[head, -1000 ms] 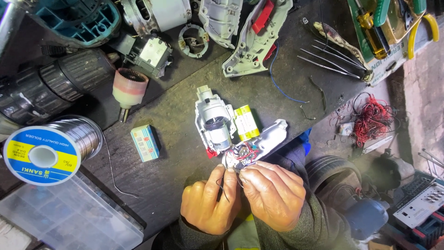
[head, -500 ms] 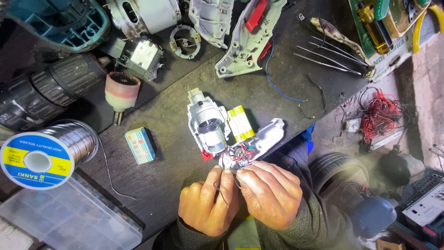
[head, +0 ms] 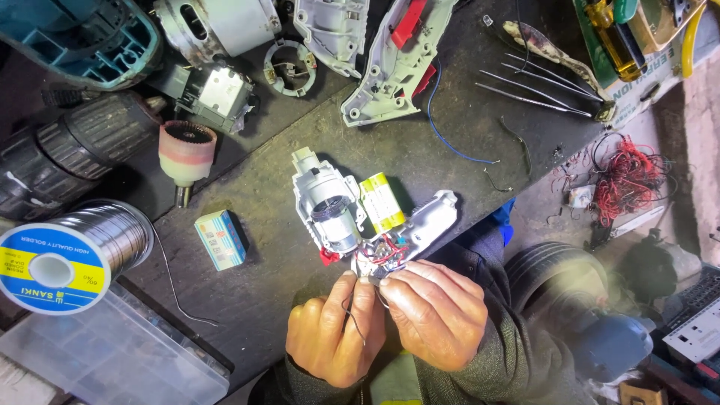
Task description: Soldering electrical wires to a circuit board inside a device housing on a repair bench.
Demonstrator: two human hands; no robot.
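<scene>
You are working at a dark, grimy bench (head: 247, 292) crowded with tool parts; past its right edge lie a tangle of red wire (head: 626, 176) and other clutter on the floor. The opened drill (head: 360, 217) lies near the middle of the bench, its motor and yellow cell exposed. Left of the drill sits a small blue box (head: 220, 238), farther left a solder spool (head: 67, 255), and above the drill a white shell half (head: 397, 64). Just below the drill's handle end, your left hand (head: 334, 334) and right hand (head: 435, 322) meet, fingers (head: 409, 281) pinched on thin dark wires (head: 352, 315) that lead into the red wiring there. Both hands are clenched; what the fingertips grip is probably a wire end, hidden beneath them. Your forearms are cut off below.
</scene>
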